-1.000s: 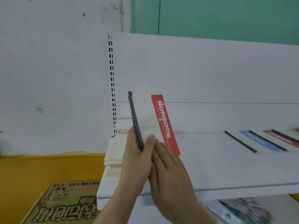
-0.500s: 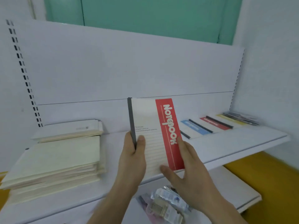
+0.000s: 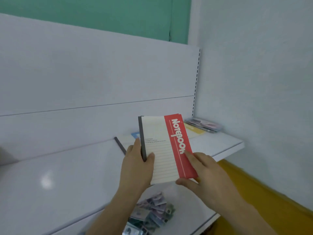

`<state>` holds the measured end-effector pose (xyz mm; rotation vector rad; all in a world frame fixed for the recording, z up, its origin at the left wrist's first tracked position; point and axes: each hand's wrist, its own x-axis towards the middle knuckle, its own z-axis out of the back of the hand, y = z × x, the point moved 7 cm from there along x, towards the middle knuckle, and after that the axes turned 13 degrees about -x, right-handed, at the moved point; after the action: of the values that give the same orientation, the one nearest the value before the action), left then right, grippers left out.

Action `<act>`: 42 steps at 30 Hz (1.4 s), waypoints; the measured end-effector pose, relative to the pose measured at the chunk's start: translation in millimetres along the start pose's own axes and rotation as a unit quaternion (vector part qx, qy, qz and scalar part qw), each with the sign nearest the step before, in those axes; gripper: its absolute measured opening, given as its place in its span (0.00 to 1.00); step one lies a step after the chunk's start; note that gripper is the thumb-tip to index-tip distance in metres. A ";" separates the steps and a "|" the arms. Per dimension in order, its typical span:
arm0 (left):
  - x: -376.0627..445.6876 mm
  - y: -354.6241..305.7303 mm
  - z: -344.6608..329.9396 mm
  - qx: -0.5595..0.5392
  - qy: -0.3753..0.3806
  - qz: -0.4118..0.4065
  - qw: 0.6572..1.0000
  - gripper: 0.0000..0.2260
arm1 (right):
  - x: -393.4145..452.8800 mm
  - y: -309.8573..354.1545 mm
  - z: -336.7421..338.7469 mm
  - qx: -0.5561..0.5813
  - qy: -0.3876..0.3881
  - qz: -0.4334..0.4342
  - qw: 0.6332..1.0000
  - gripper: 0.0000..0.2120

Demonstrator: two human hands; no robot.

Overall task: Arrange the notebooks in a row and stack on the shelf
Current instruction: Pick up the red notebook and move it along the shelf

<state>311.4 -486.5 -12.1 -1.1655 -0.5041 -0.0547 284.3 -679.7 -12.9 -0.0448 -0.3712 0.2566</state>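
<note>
Notebook, cream lined cover with red title band and grey spine (image 3: 162, 148): held upright over the white shelf (image 3: 67, 175), left hand (image 3: 137, 167) pinching the spine, right hand (image 3: 203, 172) gripping the near right corner. Row of flat notebooks (image 3: 126, 139) lies far right behind it. Best lowered flat, spine parallel, just left of that row.

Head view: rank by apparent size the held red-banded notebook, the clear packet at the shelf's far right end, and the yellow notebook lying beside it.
1. Red-banded notebook, largest, though it is nearest the camera.
2 and 3. Clear packet and yellow notebook: alike; the yellow one is partly hidden, so unranked.
</note>
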 end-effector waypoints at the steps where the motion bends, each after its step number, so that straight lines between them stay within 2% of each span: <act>1: 6.2 1.4 -14.0 0.018 0.021 -0.008 1.000 0.16 | 7.6 -11.9 -7.2 -0.001 0.002 -0.005 1.000 0.42; 5: 30.1 5.9 -64.6 0.083 0.144 -0.057 0.984 0.31 | 49.4 -51.4 -34.5 -0.002 -0.010 -0.010 1.000 0.41; 7: 48.4 17.8 -84.3 0.149 0.192 -0.065 0.968 0.37 | 76.8 -67.1 -53.2 -0.001 -0.003 0.003 1.000 0.41; 9: 68.9 31.3 -98.1 0.214 0.215 -0.056 0.951 0.38 | 105.8 -78.8 -71.6 -0.013 0.008 0.029 0.999 0.41; 16: 129.5 61.9 -121.5 0.297 0.202 -0.028 0.933 0.36 | 189.8 -95.1 -111.4 -0.005 0.031 0.100 0.995 0.41; 22: 158.5 89.4 -126.9 0.348 0.174 0.006 0.921 0.33 | 246.6 -96.3 -147.8 0.014 0.041 0.203 0.978 0.43; 26: 168.4 102.8 -133.8 0.408 0.195 0.063 0.890 0.30 | 268.0 -95.3 -172.7 -0.015 0.046 0.266 0.963 0.46; 29: 171.9 110.3 -136.8 0.423 0.198 0.098 0.879 0.27 | 273.8 -97.0 -179.8 -0.010 0.045 0.285 0.957 0.43; 34: 173.1 112.5 -139.7 0.400 0.186 0.141 0.886 0.32 | 282.0 -101.1 -182.8 0.009 0.044 0.305 0.951 0.41; 38: 171.4 109.5 -139.8 0.370 0.182 0.156 0.898 0.30 | 288.5 -100.8 -186.9 0.044 0.034 0.311 0.949 0.38; 42: 170.2 106.4 -140.8 0.372 0.198 0.160 0.893 0.28 | 289.9 -101.4 -186.6 0.037 0.032 0.314 0.948 0.38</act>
<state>543.6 -531.8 -76.6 -0.4422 0.0539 0.1742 637.5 -702.9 -75.2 -0.0968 -0.2741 0.8981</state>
